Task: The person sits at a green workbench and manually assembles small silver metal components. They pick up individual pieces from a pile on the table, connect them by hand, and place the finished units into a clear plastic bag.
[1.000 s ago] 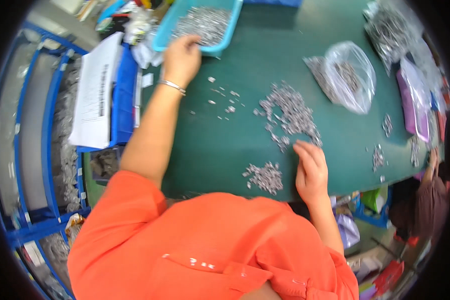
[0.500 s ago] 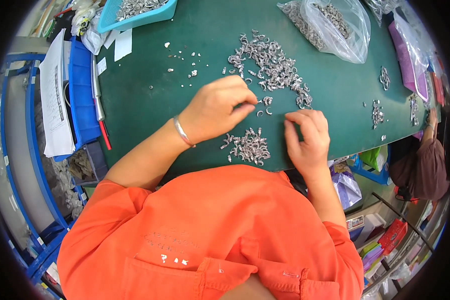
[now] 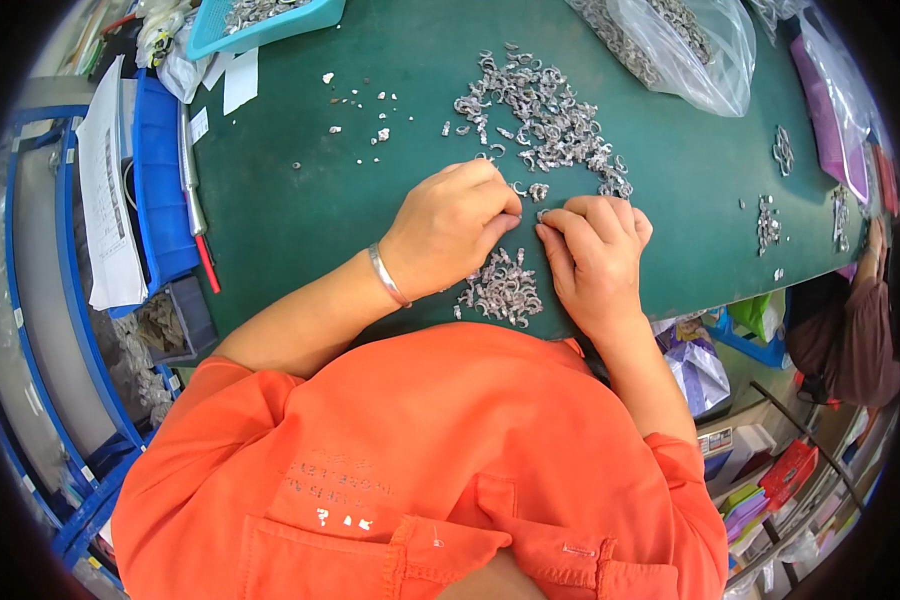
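My left hand (image 3: 455, 222) is closed in a pinch over the green table. Its fingertips hide whatever they hold. Opposite it, my right hand (image 3: 602, 255) pinches a small silver C-shaped metal piece (image 3: 542, 214) between thumb and forefinger. A few loose pieces (image 3: 538, 191) lie just beyond the fingertips. Farther off spreads a large heap of the same curved metal pieces (image 3: 550, 120). A smaller heap (image 3: 505, 290) sits close to my body, between my wrists, partly covered by my left hand.
A blue basket (image 3: 260, 38) of metal pieces stands far left, a clear plastic bag (image 3: 705, 75) far right. White crumbs (image 3: 382, 134) dot the table (image 3: 300, 230). Blue bin (image 3: 165, 180) and red-tipped tool (image 3: 206, 262) border the left. Another person's sleeve (image 3: 865, 335) shows at right.
My right hand has moved left and its fingers have closed on a small piece. My left hand has come slightly nearer to it. The view has shifted a little.
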Available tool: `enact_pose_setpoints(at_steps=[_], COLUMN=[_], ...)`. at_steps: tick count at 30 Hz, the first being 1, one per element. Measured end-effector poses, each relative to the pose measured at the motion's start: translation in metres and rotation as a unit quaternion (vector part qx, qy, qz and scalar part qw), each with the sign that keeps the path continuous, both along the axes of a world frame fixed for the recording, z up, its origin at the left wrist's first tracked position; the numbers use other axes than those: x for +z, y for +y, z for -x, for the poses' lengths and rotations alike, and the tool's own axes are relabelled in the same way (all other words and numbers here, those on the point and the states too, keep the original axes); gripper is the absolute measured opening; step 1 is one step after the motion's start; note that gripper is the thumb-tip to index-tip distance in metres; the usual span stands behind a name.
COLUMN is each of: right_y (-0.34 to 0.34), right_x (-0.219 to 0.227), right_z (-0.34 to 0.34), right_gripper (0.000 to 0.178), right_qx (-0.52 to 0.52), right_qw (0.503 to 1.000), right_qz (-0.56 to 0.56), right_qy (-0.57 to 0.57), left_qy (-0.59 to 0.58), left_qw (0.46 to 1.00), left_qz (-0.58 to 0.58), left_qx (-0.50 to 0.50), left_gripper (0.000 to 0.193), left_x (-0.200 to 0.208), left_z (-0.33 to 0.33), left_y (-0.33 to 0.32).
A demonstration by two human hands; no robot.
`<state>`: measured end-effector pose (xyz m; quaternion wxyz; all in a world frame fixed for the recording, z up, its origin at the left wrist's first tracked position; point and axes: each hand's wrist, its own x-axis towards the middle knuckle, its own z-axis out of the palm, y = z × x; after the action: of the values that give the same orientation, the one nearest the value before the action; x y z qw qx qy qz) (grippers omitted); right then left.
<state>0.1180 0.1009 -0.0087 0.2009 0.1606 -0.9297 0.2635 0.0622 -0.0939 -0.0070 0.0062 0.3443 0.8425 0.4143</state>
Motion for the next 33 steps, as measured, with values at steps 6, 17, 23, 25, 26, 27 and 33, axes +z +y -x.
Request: enact_pose_setpoints(at_steps=[6, 17, 23, 25, 26, 27, 33], right_y=[0.011, 0.019, 0.029, 0.02, 0.021, 0.022, 0.026], right_x=[0.018, 0.017, 0.015, 0.016, 0.012, 0.008, 0.009], right_z=[0.002, 0.018, 0.011, 0.01, 0.009, 0.009, 0.009], right_gripper=[0.019, 0.015, 0.016, 0.016, 0.016, 0.017, 0.013], right_qx=[0.149, 0.034, -0.001, -0.003, 0.009, 0.021, 0.002], right_qw=[0.984, 0.999, 1.0, 0.999, 0.999, 0.999, 1.0], right_qz=[0.063, -0.025, -0.016, -0.029, -0.028, -0.026, 0.013], right_qy=[-0.076, -0.033, -0.026, -0.032, -0.034, -0.036, -0.014], left_qy=[-0.129, 0.017, 0.019, 0.01, -0.006, -0.022, -0.189], left_qw=[0.985, 0.999, 1.0, 0.999, 0.999, 0.997, 0.977], left_qz=[-0.028, 0.036, 0.002, -0.033, -0.054, -0.075, -0.087], left_qx=[-0.112, 0.026, 0.007, 0.001, -0.003, -0.007, 0.053], left_gripper=[0.008, 0.019, 0.014, 0.013, 0.013, 0.013, 0.015], left_x=[0.022, 0.007, 0.006, 0.008, 0.009, 0.01, 0.021], left_z=[-0.007, 0.006, 0.007, 0.005, 0.004, 0.002, -0.009], left_y=[-0.028, 0.003, 0.005, 0.006, 0.005, 0.004, -0.01])
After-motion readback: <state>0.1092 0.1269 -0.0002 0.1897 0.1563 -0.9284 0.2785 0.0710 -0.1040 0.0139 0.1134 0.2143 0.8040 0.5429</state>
